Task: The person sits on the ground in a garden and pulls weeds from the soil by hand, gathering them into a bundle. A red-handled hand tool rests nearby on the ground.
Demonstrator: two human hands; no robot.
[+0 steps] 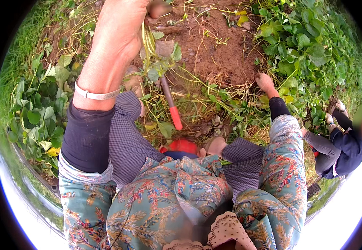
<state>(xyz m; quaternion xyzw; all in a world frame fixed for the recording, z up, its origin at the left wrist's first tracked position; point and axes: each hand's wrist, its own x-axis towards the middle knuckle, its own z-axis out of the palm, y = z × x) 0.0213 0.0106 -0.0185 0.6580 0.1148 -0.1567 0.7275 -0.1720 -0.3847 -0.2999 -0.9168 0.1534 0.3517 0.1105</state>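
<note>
My left hand (123, 23) is raised at the top left, its fingertips cut off or hidden by the frame's upper edge. A bunch of green leafy stems (149, 43) hangs from its grip, with some leaves withered. Below these stems, a tool with a dark shaft and a red handle (176, 118) lies slanted over the weeds; its far end is hidden. My right hand (264, 82) is low at the edge of the bare soil, against runners and leaves. Its fingers are curled, and whether they grip any stems cannot be made out.
Reddish-brown soil (221, 59) lies ahead, strewn with runners. Leafy plants (306, 40) grow thickly on the right, and more plants (40, 115) on the left. A red object (182, 145) sits between my legs. Another person (343, 147) crouches at far right.
</note>
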